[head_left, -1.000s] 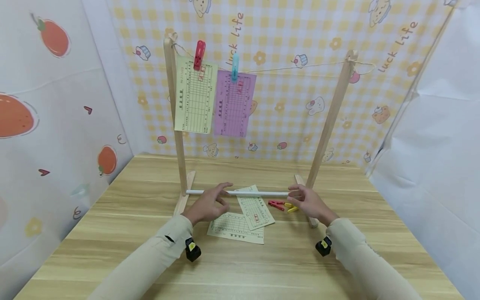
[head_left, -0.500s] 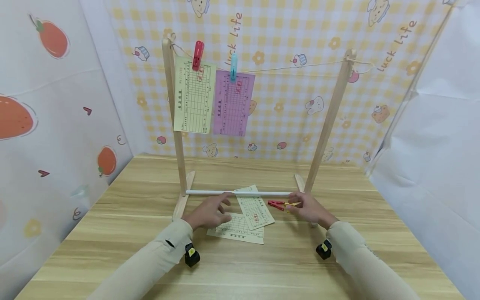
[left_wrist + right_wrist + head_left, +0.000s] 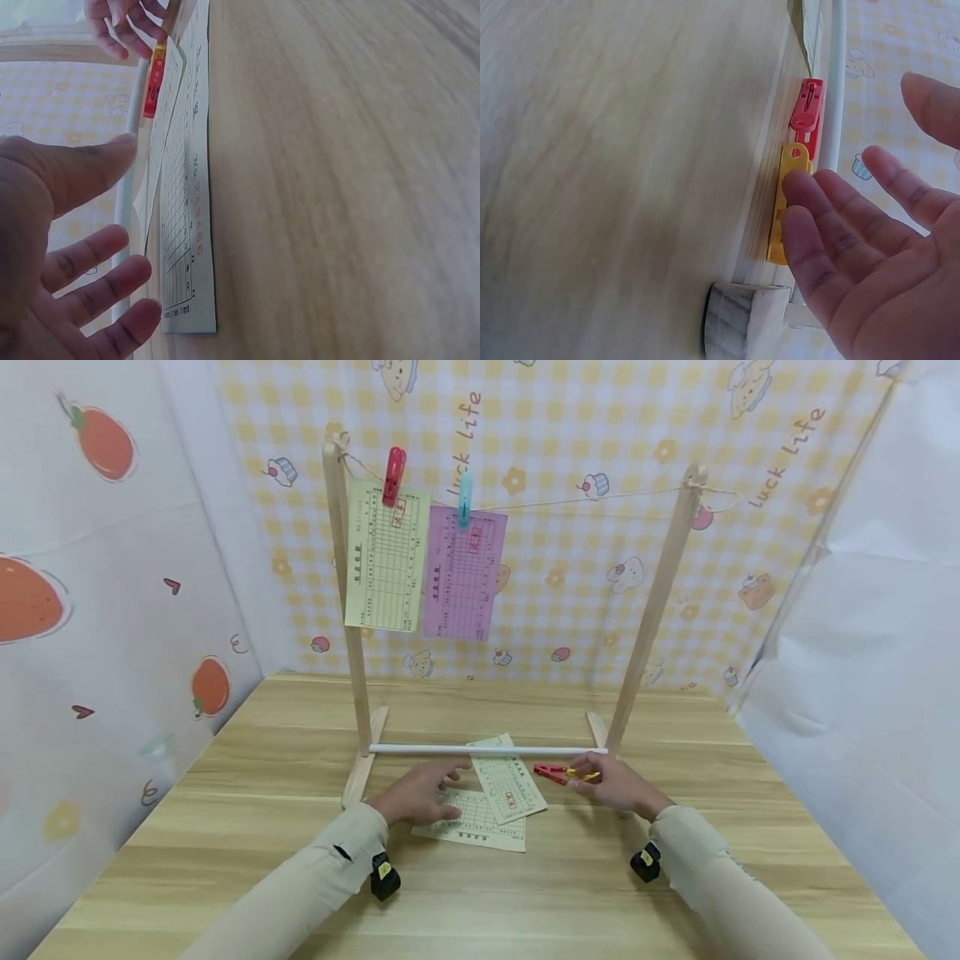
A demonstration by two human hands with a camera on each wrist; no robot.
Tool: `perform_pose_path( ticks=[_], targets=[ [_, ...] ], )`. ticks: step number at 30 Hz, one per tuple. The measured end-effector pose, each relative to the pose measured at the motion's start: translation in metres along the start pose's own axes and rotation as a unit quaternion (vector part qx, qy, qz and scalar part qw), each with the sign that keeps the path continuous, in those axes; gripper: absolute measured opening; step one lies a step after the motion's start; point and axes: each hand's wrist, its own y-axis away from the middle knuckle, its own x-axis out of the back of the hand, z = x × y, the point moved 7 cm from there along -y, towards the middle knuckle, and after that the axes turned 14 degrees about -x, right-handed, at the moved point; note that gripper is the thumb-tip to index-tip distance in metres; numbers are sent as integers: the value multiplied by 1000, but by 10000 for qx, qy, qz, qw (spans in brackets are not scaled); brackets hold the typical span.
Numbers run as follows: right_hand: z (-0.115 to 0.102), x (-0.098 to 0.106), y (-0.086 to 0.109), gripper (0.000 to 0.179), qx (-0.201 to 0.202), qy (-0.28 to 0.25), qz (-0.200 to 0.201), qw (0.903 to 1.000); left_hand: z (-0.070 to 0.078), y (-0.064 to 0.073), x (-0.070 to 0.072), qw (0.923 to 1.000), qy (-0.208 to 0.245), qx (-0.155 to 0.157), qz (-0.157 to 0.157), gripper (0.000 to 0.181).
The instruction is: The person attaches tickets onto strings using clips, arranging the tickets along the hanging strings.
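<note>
My left hand (image 3: 422, 792) hovers over the left end of a pale-green form sheet (image 3: 487, 837), its fingers apart and holding nothing. A second pale-green sheet (image 3: 508, 787) lies aslant across the first, its far end at the white crossbar (image 3: 427, 749). At the right, my right hand (image 3: 621, 783) is beside a yellow clothespin (image 3: 778, 202). Its fingers are spread and partly cover the pin in the right wrist view; whether they touch it I cannot tell. A red clothespin (image 3: 551, 772) lies just left of the yellow one.
Two wooden posts (image 3: 660, 602) carry a string (image 3: 577, 500) between them. From it hang a yellow-green sheet (image 3: 386, 568) under a red clothespin (image 3: 393, 477) and a purple sheet (image 3: 461, 585) under a light-blue clothespin (image 3: 465, 500). Wooden feet (image 3: 363, 768) stand on the table (image 3: 480, 910).
My left hand has come down a little closer to the lower sheet. My right hand has also lowered, away from the crossbar and beside the yellow clothespin. The sheets have stayed put.
</note>
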Motion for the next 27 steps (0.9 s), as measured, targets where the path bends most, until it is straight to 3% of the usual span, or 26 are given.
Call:
perform_pose_path(
  ticks=[9, 16, 27],
  targets=[
    [1, -3, -1, 41, -115, -35, -95, 9999, -4, -1, -3, 9993, -279, 124, -213, 75],
    [-1, -4, 0, 41, -100, -66, -126, 9998, -3, -2, -3, 9989, -376, 42, -289, 74],
    [0, -6, 0, 36, -137, 106, -175, 9997, -4, -3, -3, 9980, -461, 270, -342, 74]
  ],
)
